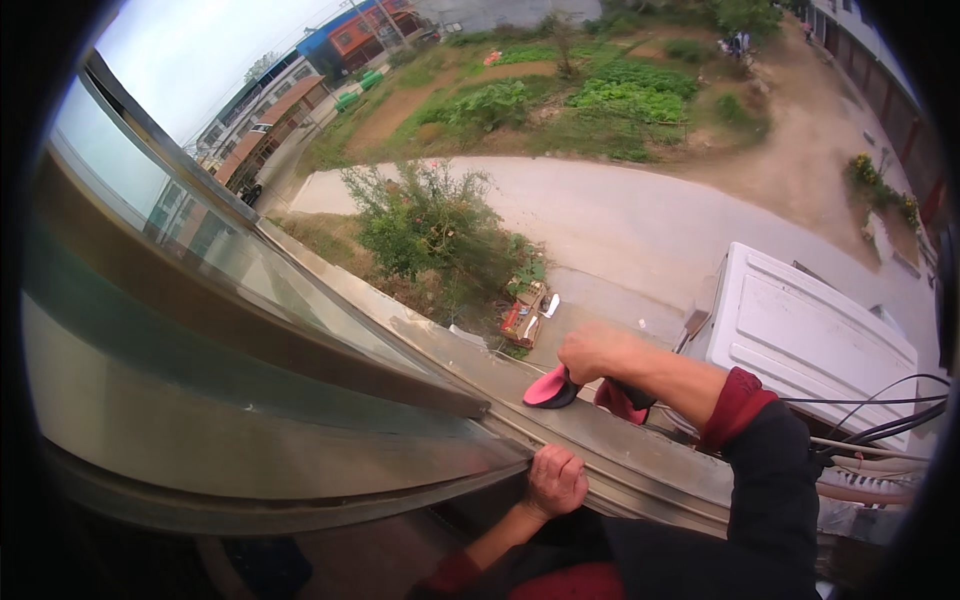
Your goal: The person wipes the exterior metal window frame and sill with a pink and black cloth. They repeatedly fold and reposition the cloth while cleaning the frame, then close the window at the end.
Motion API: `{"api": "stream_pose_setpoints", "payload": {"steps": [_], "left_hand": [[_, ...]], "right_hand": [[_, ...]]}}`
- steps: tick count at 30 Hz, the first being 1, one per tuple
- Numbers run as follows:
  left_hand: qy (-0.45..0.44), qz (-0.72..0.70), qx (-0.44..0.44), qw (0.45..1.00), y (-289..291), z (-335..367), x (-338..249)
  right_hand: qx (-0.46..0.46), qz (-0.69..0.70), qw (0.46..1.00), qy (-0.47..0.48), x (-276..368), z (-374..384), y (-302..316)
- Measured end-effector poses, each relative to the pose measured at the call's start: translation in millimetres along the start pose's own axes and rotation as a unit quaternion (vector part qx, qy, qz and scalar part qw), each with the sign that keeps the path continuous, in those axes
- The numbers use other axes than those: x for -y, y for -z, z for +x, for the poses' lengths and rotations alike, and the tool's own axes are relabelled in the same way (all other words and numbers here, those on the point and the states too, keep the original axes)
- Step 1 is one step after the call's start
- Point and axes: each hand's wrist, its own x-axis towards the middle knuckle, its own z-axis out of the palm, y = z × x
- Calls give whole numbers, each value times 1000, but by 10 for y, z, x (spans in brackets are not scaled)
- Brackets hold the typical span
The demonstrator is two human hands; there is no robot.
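My right hand point(597, 352) reaches out over the window ledge point(690, 465), closed and somewhat blurred. It grips a soft pink-and-black thing point(548, 387), whose rounded, flap-like end hangs down at the ledge. More dark red and black material point(622, 402) shows beneath my wrist; whether it is the same piece, I cannot tell. Lower down, my left hand point(557, 482) has its fingers wrapped over the metal window track point(605, 490), beside the end of the sliding window point(300, 420).
A white air-conditioner unit point(815, 335) sits outside at the right, with black cables point(890, 425) and pipes below it. Far below are a bush point(425, 230), a box of odds and ends point(525, 315), a concrete road point(600, 205) and vegetable plots point(630, 95).
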Motion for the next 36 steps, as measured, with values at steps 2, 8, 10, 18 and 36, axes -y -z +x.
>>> {"api": "stream_pose_setpoints", "payload": {"steps": [2,8,10,18,36], "left_hand": [[-12,-7,-25,1000,-3,47,-12],[-12,-30,-33,999,15,124,-26],[-25,-26,-17,999,47,126,-18],[-40,-59,8,997,665,-380,59],[143,-108,-25,984,637,-602,-355]], "right_hand": [[-103,65,989,-83,-86,-131,178],[-341,509,775,156,544,236,25],[-252,486,818,175,946,365,-284],[-174,304,934,73,465,-982,-836],[-384,496,779,15,1290,17,-797]]}}
